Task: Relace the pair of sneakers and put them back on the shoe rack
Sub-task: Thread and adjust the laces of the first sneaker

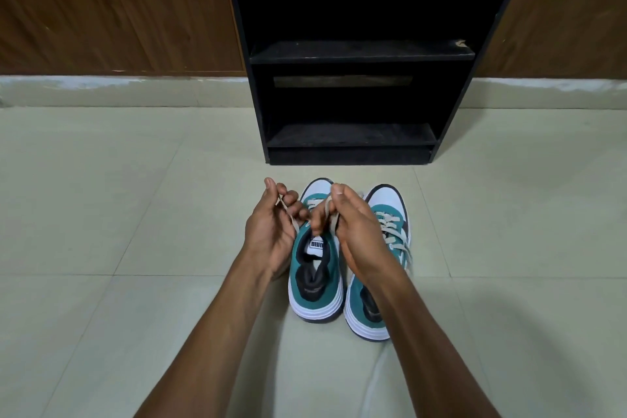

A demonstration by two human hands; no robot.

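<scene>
Two teal and white sneakers stand side by side on the floor, toes toward the rack. Over the left sneaker (315, 288), my left hand (271, 231) pinches one end of its beige lace (291, 215). My right hand (353, 231) grips the other end above the tongue. The right sneaker (390, 210) is laced, and my right wrist hides part of it. The black shoe rack (353, 51) stands just beyond the toes, its shelves bare.
Pale floor tiles (135, 214) spread to both sides. Brown wooden panels (118, 10) flank the rack along the wall, above a light skirting strip.
</scene>
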